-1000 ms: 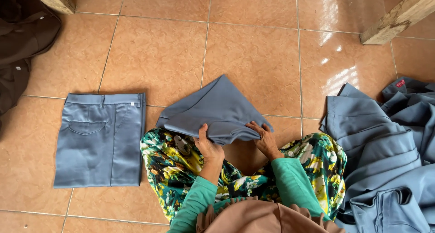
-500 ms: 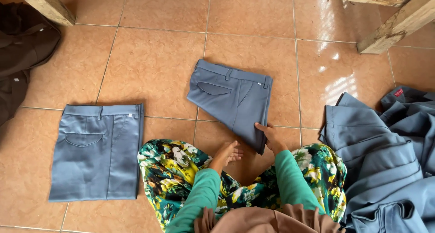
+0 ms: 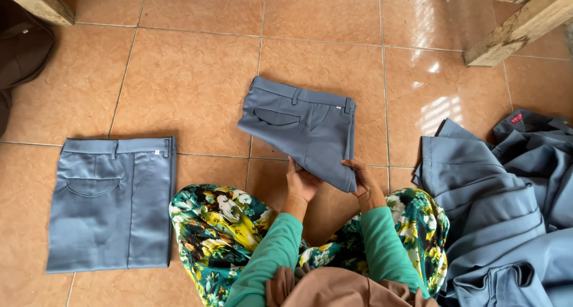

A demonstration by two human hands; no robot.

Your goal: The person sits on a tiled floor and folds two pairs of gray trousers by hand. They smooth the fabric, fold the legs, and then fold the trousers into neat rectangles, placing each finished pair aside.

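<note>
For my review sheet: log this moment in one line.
left hand + right hand: gripping folded grey-blue trousers | on tiled floor

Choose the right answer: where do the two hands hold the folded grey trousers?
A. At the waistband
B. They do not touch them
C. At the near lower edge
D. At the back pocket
C: the left hand and right hand both grip the near lower edge of the folded grey trousers, with the waistband on the far side.

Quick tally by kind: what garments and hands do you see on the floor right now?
Folded grey trousers: 2, one in both hands, one lying to the left
Unfolded grey heap: 1, at the right; pieces in it cannot be counted
Dark garment: 1, at the left edge
Hands: 2, left, right
Total: 6
</note>
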